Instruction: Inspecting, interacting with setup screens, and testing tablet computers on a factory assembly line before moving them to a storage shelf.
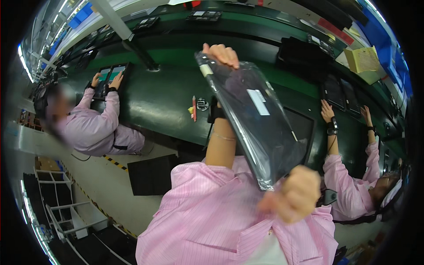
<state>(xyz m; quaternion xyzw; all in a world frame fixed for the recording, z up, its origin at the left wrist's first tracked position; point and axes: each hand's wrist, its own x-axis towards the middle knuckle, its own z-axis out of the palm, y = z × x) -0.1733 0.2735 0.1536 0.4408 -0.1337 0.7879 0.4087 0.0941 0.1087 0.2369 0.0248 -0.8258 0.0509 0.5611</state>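
A flat black panel in a clear plastic bag [265, 132] hangs tilted in front of me, with white labels on its face and a pale strip along one edge. My left hand [222, 56] is closed over its far edge, fingers curled around the bag. At the near right corner is my right hand [295, 194], blurred by motion with its fingers curled in. Whether it grips the bag's edge or something small is hidden. Under the panel's right side, a dark flat frame [302, 128] lies on the green bench [163, 108].
A red pen [194, 109] and a small round black-and-silver part [202, 104] lie left of the panel. Co-workers in pink handle a black framed unit [110, 79] at left and dark panels [340, 92] at right. A metal post [141, 55] rises from the bench.
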